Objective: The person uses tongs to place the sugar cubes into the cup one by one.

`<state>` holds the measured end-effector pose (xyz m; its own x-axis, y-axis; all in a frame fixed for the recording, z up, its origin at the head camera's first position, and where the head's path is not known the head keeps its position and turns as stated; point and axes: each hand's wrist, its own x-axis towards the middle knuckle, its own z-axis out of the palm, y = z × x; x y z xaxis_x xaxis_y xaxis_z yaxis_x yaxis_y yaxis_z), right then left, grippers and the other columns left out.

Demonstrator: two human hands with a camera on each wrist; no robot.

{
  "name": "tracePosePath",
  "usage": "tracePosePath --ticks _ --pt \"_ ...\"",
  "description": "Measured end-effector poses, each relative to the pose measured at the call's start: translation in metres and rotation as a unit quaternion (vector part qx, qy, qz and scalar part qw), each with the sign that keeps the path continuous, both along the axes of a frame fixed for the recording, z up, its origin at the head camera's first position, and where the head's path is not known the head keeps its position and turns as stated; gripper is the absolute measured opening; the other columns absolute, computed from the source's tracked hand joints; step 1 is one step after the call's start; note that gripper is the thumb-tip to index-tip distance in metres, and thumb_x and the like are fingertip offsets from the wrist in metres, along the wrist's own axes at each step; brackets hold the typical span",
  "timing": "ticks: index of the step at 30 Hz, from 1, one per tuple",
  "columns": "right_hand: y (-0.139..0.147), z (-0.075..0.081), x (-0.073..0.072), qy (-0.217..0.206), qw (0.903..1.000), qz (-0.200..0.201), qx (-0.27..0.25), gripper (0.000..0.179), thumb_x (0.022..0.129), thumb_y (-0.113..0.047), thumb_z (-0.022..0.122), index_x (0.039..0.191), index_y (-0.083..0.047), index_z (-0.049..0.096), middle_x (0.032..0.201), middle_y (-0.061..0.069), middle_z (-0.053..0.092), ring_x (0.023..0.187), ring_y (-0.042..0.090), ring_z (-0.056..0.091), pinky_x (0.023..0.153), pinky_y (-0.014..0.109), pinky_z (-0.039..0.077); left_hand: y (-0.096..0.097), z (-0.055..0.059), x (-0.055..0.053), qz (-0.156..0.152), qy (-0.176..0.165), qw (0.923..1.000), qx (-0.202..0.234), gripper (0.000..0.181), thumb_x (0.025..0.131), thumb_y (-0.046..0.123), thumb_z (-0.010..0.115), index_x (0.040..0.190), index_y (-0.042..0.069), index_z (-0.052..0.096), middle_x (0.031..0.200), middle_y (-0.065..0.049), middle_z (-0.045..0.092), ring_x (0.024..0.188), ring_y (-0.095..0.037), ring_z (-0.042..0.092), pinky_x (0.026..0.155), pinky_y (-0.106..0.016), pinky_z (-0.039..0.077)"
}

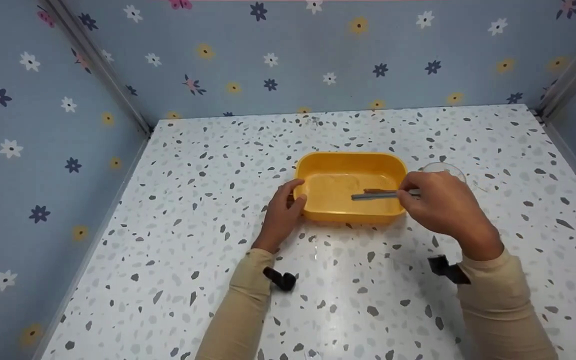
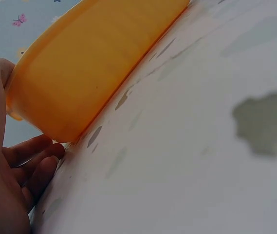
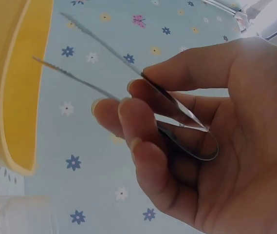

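A yellow rectangular tub (image 1: 350,216) stands on the speckled table. My left hand (image 1: 283,212) grips its left end, with thumb and a finger over the rim; in the left wrist view, other fingers (image 2: 41,165) curl below the tub's outer wall. My right hand (image 1: 440,205) holds metal tweezers (image 1: 375,196) over the right part of the tub. Seen from the right wrist, the tweezers (image 3: 99,41) have ridged tips that stand apart, with nothing between them. Faint, glossy marks show on the tub's floor; I cannot tell what they are.
A clear round container (image 1: 443,167) sits right of the tub, partly hidden behind my right hand. Flower-patterned panels (image 1: 293,55) rise behind and at both sides of the table (image 1: 193,200). Small dark wrist cameras (image 1: 283,280) jut from both sleeves.
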<state>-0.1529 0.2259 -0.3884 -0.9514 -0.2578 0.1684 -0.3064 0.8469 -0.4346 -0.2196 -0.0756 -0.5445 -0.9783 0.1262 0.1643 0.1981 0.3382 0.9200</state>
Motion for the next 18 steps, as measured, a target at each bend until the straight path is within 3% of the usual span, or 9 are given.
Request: tracePosePath --ticks 7,18 --pt "-0.010 -0.002 0.002 -0.030 0.9987 0.039 -0.016 0.012 0.092 -0.014 0.064 0.092 -0.009 0.075 0.077 0.001 0.065 0.059 0.017 0.051 0.057 0.035 0.043 0.000 -0.002 -0.001 0.003 0.003 1.0000 -0.001 0.040 0.101 0.028 0.055 0.141 0.022 0.054 0.135 -0.004 0.055 0.108 -0.015 0.058 0.092 -0.034 0.049" --pt "-0.019 -0.006 0.003 -0.039 0.9955 0.085 -0.016 0.012 0.092 -0.014 0.064 0.086 -0.013 0.074 0.074 -0.003 0.064 0.061 0.014 0.052 0.060 0.035 0.046 0.001 0.000 0.000 0.009 -0.013 0.9999 -0.006 0.040 0.101 0.030 0.054 0.140 0.024 0.054 0.135 -0.003 0.054 0.109 -0.015 0.057 0.092 -0.034 0.049"
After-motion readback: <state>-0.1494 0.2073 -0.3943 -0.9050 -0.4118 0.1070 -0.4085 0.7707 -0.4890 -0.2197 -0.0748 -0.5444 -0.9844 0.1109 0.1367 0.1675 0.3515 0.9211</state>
